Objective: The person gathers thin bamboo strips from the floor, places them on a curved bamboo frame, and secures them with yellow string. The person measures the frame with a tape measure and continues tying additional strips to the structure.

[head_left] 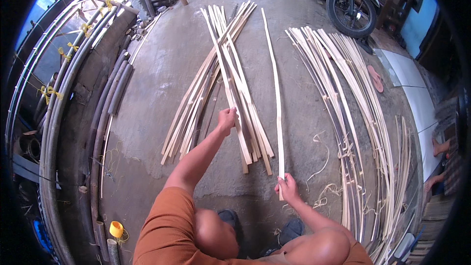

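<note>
Long pale bamboo strips (196,93) lie in a crossed pile on the concrete floor ahead of me. My left hand (227,119) is closed around one bamboo strip (223,71) on top of this pile, partway along its length. Down to the right, my right hand (287,187) grips the near end of a single bamboo strip (277,103), which points away from me, apart from the pile. Farther right lie larger bundles of bamboo strips (351,98), some with dark outer skin.
Bamboo poles (110,88) run along the left side, near a yellow ring (116,229). A motorbike wheel (352,11) stands at the far right, with a pink sandal (375,78) nearer. Another person's foot (440,147) shows at the right edge. Loose shavings (326,194) litter the floor.
</note>
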`<state>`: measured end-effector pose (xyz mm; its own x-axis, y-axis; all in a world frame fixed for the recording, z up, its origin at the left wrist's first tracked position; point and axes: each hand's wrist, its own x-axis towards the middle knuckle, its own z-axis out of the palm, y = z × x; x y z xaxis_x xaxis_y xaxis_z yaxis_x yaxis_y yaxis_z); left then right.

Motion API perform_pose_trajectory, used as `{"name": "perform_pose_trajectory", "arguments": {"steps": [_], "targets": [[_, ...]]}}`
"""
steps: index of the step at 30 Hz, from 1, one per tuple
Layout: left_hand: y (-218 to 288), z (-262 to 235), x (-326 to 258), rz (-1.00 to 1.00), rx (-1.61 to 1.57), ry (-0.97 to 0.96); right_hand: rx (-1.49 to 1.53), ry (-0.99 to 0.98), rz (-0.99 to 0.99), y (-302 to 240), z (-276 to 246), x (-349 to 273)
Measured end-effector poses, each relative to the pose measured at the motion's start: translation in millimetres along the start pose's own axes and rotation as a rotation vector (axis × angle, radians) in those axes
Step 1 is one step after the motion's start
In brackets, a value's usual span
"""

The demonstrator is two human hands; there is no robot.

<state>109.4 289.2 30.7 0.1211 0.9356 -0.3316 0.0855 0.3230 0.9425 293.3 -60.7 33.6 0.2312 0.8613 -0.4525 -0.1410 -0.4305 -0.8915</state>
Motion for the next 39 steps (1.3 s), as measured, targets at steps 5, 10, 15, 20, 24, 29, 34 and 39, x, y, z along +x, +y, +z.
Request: {"name": "perform_pose_trajectory", "arguments": {"steps": [5, 10, 15, 20, 24, 29, 34, 39], "targets": [[-40.8, -0.2, 39.6, -0.026, -0.002, -0.05, -0.061, 0.043, -0.043, -31.8, -14.7, 5.9], [0.4, 32.3, -8.0, 0.399, 0.612, 0.266, -0.283, 0.194, -0.225, -84.4, -55.4, -4.3], [186.2, 70.4, -146.9, 0.052, 0.136, -0.388, -0.466, 0.16, -0.313, -268.0, -66.5, -71.8], [428.1, 89.4, -255.2, -0.257, -0.379, -0.419, -0.336, 0.065, -0.314, -433.1, 10.6, -153.7], [566.8, 42.6, -304.3, -0.076, -0.324, -0.122, -0.034, -0.005, -0.358, -561.4, 108.0, -216.5], [721.0, -85.7, -325.5, 0.037, -0.305, 0.054, 0.022, -0.028, -0.335, -695.6, 197.3, -236.7], [808.2, -251.1, -314.5, 0.186, -0.119, 0.325, -0.002, -0.108, -0.349, -804.5, 296.5, -202.4], [883.7, -460.5, -299.2, 0.27, 0.227, 0.563, -0.542, 0.157, -0.337, -790.4, 328.3, -132.3]]}}
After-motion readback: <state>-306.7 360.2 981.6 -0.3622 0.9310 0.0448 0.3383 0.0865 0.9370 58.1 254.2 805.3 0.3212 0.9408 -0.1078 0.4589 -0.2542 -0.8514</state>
